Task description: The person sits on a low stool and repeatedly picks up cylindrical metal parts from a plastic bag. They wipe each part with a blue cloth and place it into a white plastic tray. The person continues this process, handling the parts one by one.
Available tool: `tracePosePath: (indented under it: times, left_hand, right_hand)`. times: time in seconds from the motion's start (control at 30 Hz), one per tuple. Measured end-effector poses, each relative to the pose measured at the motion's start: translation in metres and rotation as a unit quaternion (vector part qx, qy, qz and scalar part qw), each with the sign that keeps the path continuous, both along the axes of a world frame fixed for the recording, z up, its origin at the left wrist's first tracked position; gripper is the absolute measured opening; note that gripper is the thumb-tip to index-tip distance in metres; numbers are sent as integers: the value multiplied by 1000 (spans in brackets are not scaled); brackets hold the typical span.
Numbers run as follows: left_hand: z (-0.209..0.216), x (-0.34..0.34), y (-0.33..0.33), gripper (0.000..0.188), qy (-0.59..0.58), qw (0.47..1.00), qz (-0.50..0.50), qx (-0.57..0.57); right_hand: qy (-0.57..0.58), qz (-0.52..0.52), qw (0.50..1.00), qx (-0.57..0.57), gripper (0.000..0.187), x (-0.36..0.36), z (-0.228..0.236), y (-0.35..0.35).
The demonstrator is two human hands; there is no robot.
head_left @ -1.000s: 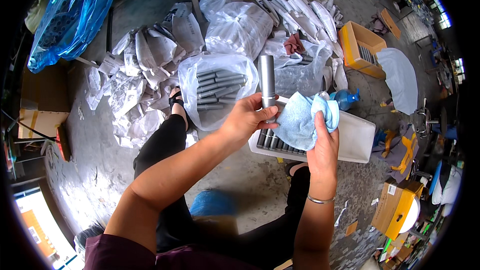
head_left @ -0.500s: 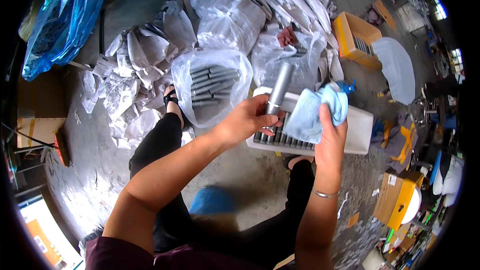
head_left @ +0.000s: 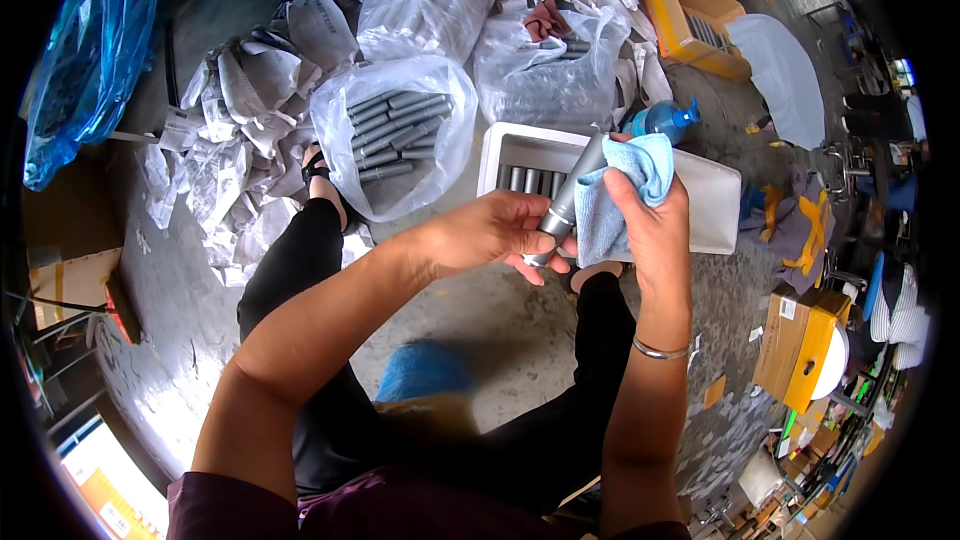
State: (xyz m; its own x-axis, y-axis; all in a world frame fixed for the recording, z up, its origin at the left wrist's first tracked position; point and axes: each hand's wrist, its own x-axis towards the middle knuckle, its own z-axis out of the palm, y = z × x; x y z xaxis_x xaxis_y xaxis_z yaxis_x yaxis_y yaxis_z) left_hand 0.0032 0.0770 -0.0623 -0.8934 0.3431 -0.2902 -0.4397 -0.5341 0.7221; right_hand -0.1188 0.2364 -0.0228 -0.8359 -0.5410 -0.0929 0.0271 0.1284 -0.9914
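Note:
A grey metal tube (head_left: 572, 192) is held tilted, its lower end between the fingers and thumb of my left hand (head_left: 490, 233). My right hand (head_left: 652, 228) grips a light blue cloth (head_left: 606, 212), which lies against the tube's right side near the upper end. Behind both hands is a white plastic tray (head_left: 718, 202) with several grey tubes (head_left: 533, 181) standing in its left part. My hands and the cloth cover the middle of it.
Left of the tray, an open clear bag (head_left: 452, 155) holds several grey tubes. Behind are tied plastic bags (head_left: 430, 10), crumpled paper (head_left: 250, 155) and a yellow carton (head_left: 680, 30). A blue bottle (head_left: 660, 121) stands behind the tray. A brown-yellow box (head_left: 800, 345) is at the right.
The tube has tipped further to the right, and the cloth has come against its side. With the view shifted, the tray and bags appear higher in the picture.

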Motion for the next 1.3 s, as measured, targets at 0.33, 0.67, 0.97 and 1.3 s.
tracePosePath:
  times: [0.33,0.67,0.97,1.3]
  left_hand:
    - [-5,-1,18,43,39,999,-25,12]
    - [-11,2,17,44,27,992,73,-103]
    - [-6,4,27,36,190,746,195,-607]
    - [3,5,30,21,27,905,67,-418]
  right_hand:
    - [-84,-30,996,-30,26,-10,-13,25]
    - [-91,-182,971,-129,42,-26,-6,31]
    - [-139,-23,983,-119,39,56,-20,-26]
    - [-199,-107,959,-170,33,28,-15,-35]
